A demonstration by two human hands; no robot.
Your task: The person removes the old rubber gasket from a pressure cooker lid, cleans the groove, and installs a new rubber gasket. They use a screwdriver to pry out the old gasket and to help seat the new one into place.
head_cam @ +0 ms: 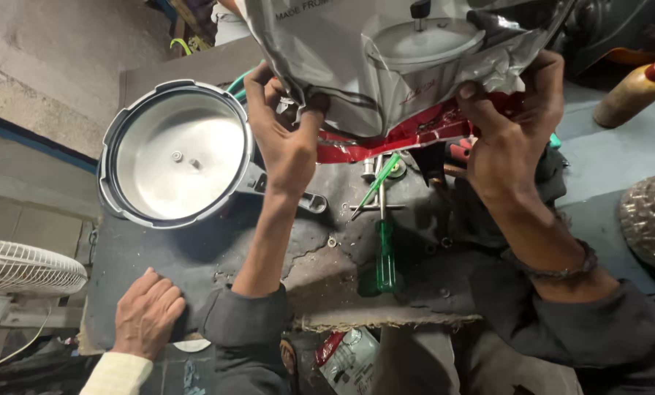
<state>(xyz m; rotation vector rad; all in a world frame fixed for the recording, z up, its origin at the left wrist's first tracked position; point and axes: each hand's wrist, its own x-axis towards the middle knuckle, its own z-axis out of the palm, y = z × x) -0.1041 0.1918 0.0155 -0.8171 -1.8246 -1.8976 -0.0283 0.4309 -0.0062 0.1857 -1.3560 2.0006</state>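
I hold up a crumpled silver-and-red plastic bag (386,66) with a picture of a pressure cooker printed on it. My left hand (284,135) pinches its lower left edge. My right hand (506,132) grips its lower right edge. The bag hangs over a dark, worn worktable (218,256). An upturned metal pressure-cooker lid (174,153) with a black handle lies on the table just left of my left hand. A green-handled screwdriver (384,245) rests on the table between my forearms.
Another person's hand (146,313) in a pale yellow sleeve rests on the table's near left edge. A white fan (20,267) stands at the left. A brown bottle with a red cap (634,91) lies at the right. A printed packet (346,358) lies below the table.
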